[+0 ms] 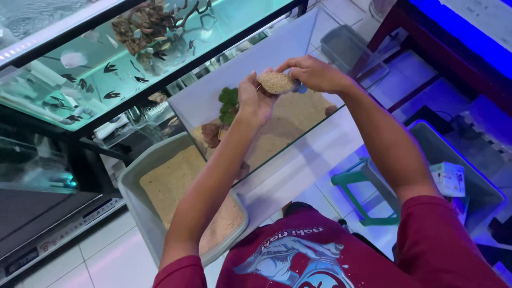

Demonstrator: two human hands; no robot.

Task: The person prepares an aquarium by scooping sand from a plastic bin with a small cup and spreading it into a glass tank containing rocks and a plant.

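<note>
Both my hands are raised over a small glass tank [298,133] with a sand floor. My left hand [254,98] cups a rounded, sand-coated lump [276,82] from below. My right hand [314,72] closes over the lump's right end, where a small blue piece [302,88] shows under the fingers. Inside the tank a green plant [228,104] and a brown rock [212,133] stand near the left glass wall.
A grey tub [140,184] of sand sits on the tiled floor, left of the tank. A large lit aquarium [106,64] with dark fish and driftwood stands behind. A green stool [362,186], another grey bin [480,181] with a white box [448,178] lie right.
</note>
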